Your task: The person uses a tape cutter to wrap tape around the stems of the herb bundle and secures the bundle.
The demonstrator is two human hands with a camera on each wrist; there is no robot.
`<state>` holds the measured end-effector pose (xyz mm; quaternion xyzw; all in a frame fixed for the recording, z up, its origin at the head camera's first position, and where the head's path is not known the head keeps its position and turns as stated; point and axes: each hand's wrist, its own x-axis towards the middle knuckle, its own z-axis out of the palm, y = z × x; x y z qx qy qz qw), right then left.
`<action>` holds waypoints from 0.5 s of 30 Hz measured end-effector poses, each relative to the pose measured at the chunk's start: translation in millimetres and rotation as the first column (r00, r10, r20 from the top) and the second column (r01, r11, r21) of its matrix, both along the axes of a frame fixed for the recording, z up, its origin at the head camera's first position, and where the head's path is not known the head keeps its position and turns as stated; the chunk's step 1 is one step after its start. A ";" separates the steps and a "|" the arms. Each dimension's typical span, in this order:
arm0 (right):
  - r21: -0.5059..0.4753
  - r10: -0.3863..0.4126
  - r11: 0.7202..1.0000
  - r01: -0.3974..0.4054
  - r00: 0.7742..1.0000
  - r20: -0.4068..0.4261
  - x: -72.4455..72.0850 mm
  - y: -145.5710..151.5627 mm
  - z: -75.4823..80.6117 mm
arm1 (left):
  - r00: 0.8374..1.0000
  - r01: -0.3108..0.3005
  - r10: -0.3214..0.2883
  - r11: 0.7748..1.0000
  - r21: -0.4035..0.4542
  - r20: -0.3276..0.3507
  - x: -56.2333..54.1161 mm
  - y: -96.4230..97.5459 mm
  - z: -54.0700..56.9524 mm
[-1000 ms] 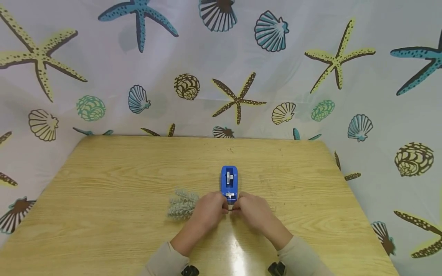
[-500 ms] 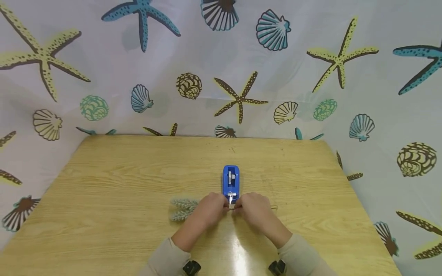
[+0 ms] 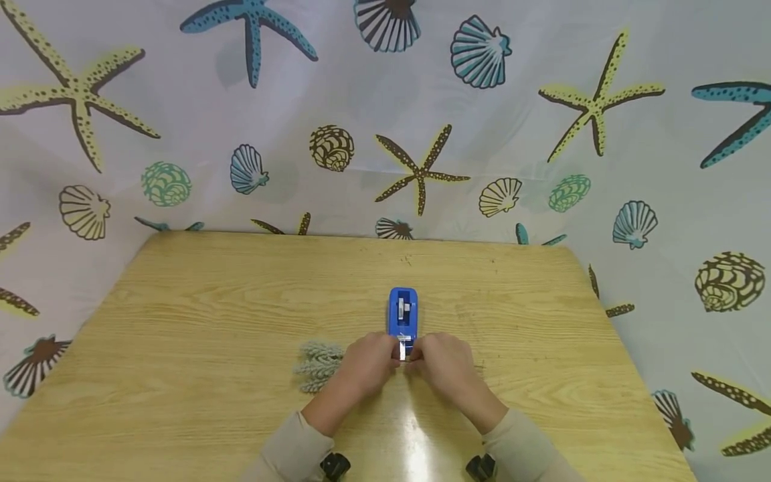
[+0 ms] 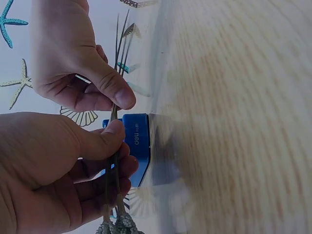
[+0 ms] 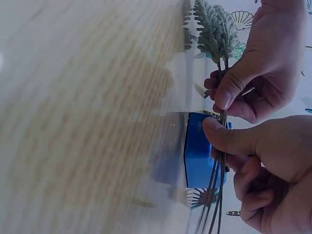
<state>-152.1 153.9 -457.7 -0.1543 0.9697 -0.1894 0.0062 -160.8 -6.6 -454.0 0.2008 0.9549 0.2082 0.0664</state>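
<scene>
While two beige sleeves [image 3: 292, 447] reach in at the front, the left hand [image 3: 367, 365] keeps its grip pressed together, thumb and fingers pinching the sprig stems [image 4: 118, 58] below their frosted green heads [image 3: 319, 365], out to the left. Just beside it, the right hand [image 3: 444, 365] pinches the same stems, the grip equally tight. Between them a shiny tape strip [image 3: 402, 349] runs to a blue deli tape dispenser [image 3: 402, 294] on the wood-grain worktop [image 3: 241, 301]. Beyond hangs a starfish-and-seashell cloth [image 3: 361, 87].
</scene>
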 end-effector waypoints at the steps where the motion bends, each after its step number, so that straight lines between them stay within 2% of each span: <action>1: 0.002 -0.004 1.000 0.004 1.000 -0.007 0.0 0.0 -0.6 | 1.000 0.004 -0.004 1.000 -0.001 -0.004 -0.3 0.2 -0.6; 9: 0.002 0.013 1.000 -0.013 1.000 -0.024 -2.9 -4.3 -0.1 | 1.000 -0.008 0.009 1.000 0.023 -0.027 -1.4 -4.8 -0.5; 12: 0.030 0.049 0.998 -0.048 0.998 -0.038 -2.4 -3.6 1.2 | 0.999 -0.002 0.004 0.999 0.043 -0.042 -1.2 -5.6 -0.8; 15: 0.081 0.092 0.992 -0.092 0.996 -0.002 0.2 -2.6 3.2 | 0.998 0.006 -0.003 0.999 0.042 -0.057 -0.1 -6.0 -2.3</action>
